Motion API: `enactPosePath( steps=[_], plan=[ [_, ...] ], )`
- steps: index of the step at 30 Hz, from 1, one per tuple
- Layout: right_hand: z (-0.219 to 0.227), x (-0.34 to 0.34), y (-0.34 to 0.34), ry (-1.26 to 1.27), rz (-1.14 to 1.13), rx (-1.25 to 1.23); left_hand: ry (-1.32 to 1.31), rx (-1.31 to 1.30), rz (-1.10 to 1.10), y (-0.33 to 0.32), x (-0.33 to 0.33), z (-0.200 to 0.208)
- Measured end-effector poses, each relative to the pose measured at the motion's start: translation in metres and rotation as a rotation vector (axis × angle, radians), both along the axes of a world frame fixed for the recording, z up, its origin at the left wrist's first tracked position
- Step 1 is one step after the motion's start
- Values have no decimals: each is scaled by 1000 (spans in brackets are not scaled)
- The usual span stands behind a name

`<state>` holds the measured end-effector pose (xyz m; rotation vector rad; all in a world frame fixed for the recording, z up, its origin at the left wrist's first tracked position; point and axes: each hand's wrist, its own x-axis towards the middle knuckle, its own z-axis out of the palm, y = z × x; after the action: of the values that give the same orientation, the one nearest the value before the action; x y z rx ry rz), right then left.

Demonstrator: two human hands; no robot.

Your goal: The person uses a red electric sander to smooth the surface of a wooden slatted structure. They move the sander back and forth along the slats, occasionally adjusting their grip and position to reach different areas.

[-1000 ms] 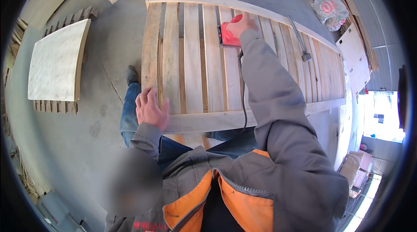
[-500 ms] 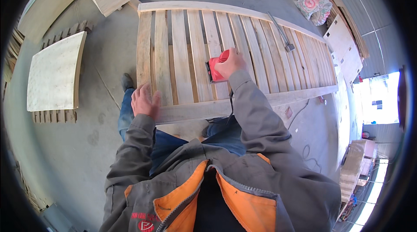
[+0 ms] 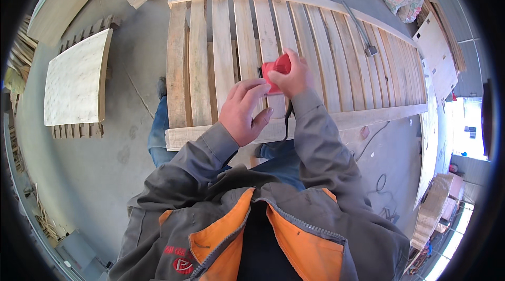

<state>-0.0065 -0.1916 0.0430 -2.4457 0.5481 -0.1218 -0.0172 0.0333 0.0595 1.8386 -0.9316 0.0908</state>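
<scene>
Right fingers (image 3: 293, 58) grip the red sander (image 3: 270, 69), left fingers (image 3: 252, 92) loosely extended beside it; jacket (image 3: 363, 223) bears red lettering (image 3: 178, 252).

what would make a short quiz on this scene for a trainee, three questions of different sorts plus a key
1. Which hand grips the red power tool?
2. True or false: the long-handled tool lies on the slatted wooden frame.
3. Which of these is the left hand closest to?
a) the white sack
b) the red power tool
c) the bright doorway

Key:
1. The right hand.
2. True.
3. b
</scene>
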Motion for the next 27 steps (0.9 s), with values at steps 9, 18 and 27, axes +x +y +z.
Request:
enactPosePath(
  steps=[9,18,27],
  plan=[
    [-21,118,-29,27,-40,-161,164,24,9,28,-14,-32],
    [-6,79,13,56,-10,-225,171,13,125,60,-16,-31],
    [14,-9,34,-122,-46,-83,128,-41,124,63,-30,-18]
  ],
)
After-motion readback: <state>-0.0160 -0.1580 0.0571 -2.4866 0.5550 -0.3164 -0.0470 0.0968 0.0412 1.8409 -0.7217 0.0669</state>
